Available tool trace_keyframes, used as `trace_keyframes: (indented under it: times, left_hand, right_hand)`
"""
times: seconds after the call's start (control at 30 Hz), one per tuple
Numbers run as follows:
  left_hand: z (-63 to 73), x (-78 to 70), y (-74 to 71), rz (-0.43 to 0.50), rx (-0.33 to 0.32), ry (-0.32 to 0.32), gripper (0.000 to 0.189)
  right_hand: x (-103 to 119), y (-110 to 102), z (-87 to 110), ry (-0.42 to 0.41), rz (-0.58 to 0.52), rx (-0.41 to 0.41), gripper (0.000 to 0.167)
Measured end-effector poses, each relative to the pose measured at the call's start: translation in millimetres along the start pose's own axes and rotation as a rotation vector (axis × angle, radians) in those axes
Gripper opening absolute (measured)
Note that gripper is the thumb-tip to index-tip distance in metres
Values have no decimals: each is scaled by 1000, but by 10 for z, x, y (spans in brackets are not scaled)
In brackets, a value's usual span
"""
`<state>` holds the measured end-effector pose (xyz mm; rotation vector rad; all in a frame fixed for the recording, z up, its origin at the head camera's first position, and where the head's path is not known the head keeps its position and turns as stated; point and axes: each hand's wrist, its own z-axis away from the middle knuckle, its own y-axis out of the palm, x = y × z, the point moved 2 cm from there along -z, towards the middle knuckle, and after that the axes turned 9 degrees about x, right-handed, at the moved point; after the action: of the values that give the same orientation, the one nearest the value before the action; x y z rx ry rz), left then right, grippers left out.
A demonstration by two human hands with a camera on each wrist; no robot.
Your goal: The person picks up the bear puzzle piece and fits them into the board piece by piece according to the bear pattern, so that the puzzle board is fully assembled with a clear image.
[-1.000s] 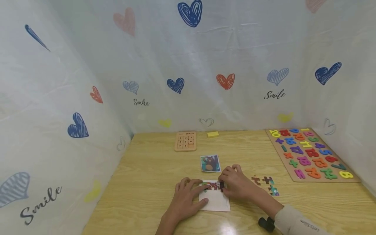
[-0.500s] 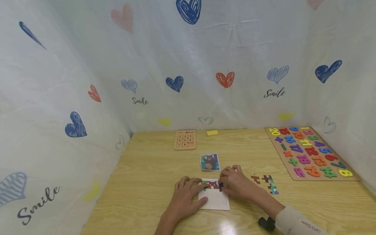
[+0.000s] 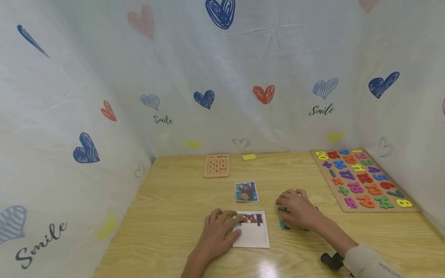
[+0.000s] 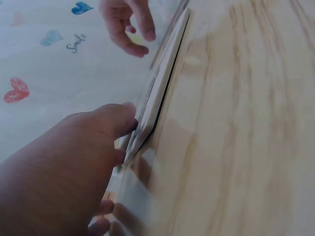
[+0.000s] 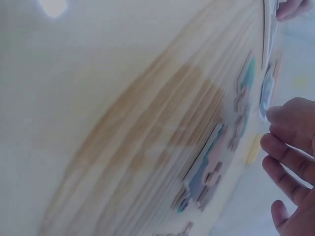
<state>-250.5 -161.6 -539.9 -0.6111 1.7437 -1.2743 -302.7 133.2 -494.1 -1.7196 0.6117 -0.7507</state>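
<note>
My left hand (image 3: 217, 233) rests on the left side of a white puzzle tray (image 3: 251, 238), fingertips touching the joined jigsaw pieces (image 3: 249, 218) along its top. A bear's face shows on those pieces. In the left wrist view the thumb (image 4: 118, 120) lies at the tray's edge. To the right of the tray, my right hand (image 3: 297, 208) hovers over loose jigsaw pieces (image 3: 283, 224), partly hiding them. Seen from the right wrist, its fingers (image 5: 290, 162) are loosely bent and hold nothing, with several pieces (image 5: 206, 162) flat on the table beyond.
A bear picture card (image 3: 246, 192) lies behind the tray. Farther back are a wooden sliding number puzzle (image 3: 217, 166) and a yellow block (image 3: 248, 157). A board of coloured numbers (image 3: 327, 175) occupies the right. Something black (image 3: 332, 261) sits by the right wrist.
My right hand has left the tray's upper right corner and moved right, over the loose pieces. A dark piece it was touching now lies in the top row. The left hand stays put.
</note>
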Motion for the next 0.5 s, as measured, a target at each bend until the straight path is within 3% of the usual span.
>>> trace_keyframes:
  times: [0.2, 0.5]
  left_hand:
    - [6, 19, 3, 7, 2, -10, 47]
    - [8, 16, -3, 6, 1, -7, 52]
  right_hand:
    - [-66, 22, 58, 78, 58, 58, 19]
    - [-92, 15, 103, 48, 84, 36, 15]
